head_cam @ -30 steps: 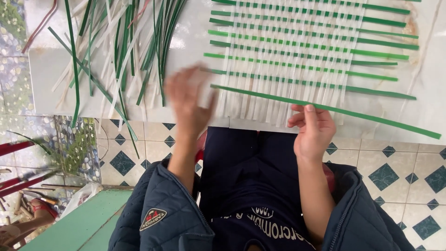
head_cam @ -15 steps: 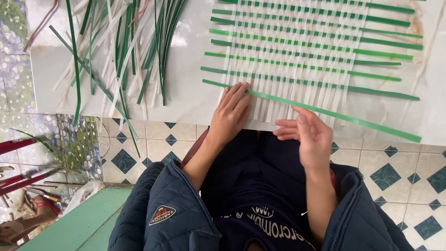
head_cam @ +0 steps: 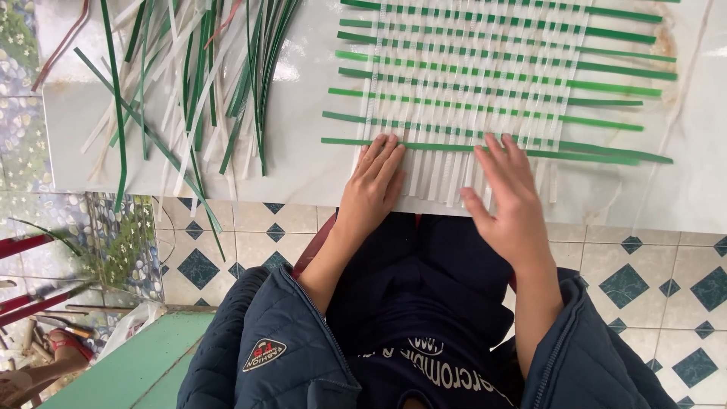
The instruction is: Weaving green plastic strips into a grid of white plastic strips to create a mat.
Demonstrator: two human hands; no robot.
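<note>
Both hands are lying flat and open-fingered on the woven mat (head_cam: 485,83) at the white table's (head_cam: 303,163) near edge: left hand (head_cam: 372,185), right hand (head_cam: 509,198) are pressing the lowest green strip (head_cam: 606,155) (holding nothing). Best snugging it evenly, keeping it parallel.

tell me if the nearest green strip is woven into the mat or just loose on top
Woven in. The nearest green strip passes over and under the white strips, and both the left hand and right hand press flat on it.
</note>
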